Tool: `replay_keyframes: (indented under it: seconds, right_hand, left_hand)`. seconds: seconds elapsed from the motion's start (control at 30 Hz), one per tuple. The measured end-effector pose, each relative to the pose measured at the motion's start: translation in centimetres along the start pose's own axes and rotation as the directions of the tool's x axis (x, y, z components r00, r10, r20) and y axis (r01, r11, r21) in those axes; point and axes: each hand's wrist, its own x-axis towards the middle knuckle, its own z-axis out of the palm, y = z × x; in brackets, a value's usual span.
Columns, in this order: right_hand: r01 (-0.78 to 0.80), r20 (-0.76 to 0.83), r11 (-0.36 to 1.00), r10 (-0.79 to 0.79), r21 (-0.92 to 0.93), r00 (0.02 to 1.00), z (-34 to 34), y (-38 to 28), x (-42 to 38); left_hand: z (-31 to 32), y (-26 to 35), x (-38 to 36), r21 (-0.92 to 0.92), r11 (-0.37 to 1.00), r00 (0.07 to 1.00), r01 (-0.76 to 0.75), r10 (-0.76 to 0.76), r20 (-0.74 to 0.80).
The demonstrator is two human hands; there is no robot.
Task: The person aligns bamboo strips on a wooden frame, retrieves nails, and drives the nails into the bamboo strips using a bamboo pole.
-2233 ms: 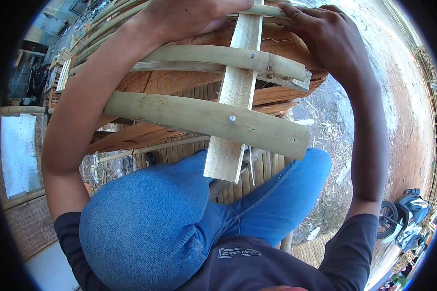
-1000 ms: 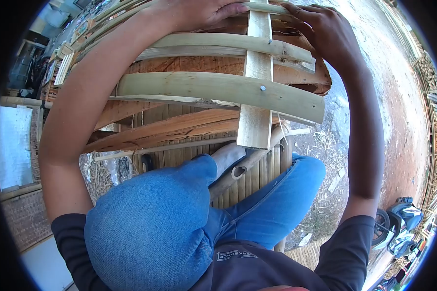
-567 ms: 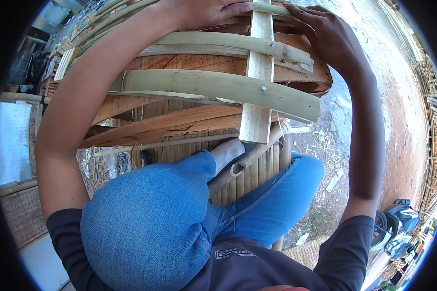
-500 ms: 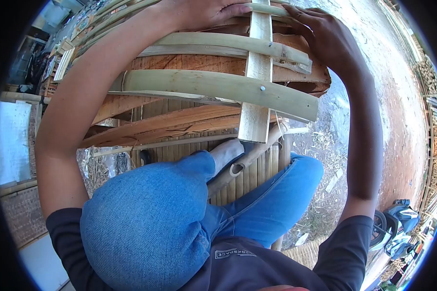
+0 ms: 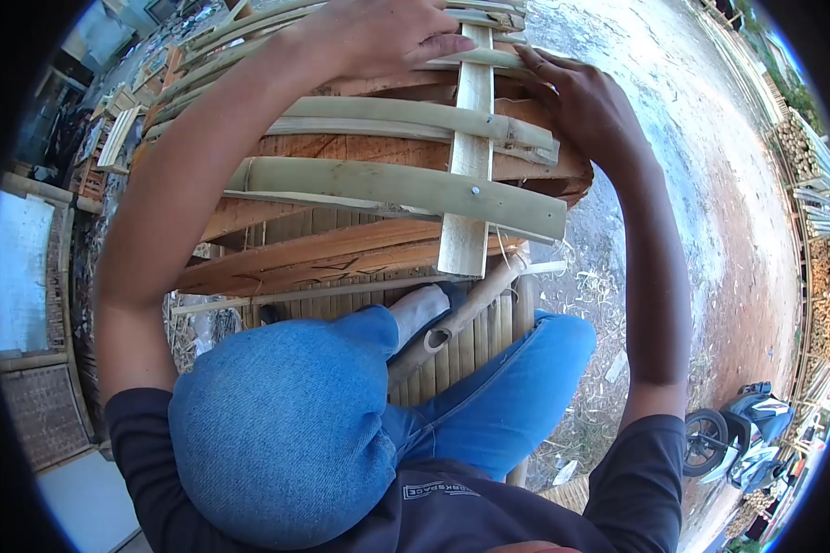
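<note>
Between the near slat (image 5: 369,187) and the second slat (image 5: 387,111) exists a narrow gap, with brown timber (image 5: 341,251) lying below. The pale crosspiece (image 5: 471,152) divides this gap. On the right, past the slat ends, a wide passage remains until the right arm (image 5: 657,267). On the left, the left arm (image 5: 180,184) bars the way. On the near side, the raised knee (image 5: 272,433) and bamboo tube (image 5: 456,318) make the room tighter.
</note>
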Motion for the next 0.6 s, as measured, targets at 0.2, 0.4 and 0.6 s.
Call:
replay_keyframes:
  seconds: [0.2, 0.4, 0.6]
  right_hand:
    - [-0.166, 0.127, 0.980, 0.152, 0.111, 0.980, -2.2, -1.6, -0.2]
    - [-0.063, 0.016, 0.998, 0.062, 0.028, 0.998, 0.1, -0.6, -0.4]
    - [-0.073, 0.030, 0.994, 0.071, 0.081, 0.997, -0.2, -0.7, -0.2]
  left_hand:
    - [-9.5, 9.6, -4.8, -0.121, 0.941, 0.852, -0.315, 0.225, -0.472]
    - [-16.4, 17.2, -10.0, -0.308, 0.860, 0.873, -0.407, 0.268, -0.407]
    - [-18.7, 18.4, -11.6, -0.332, 0.869, 0.909, -0.368, 0.261, -0.324]
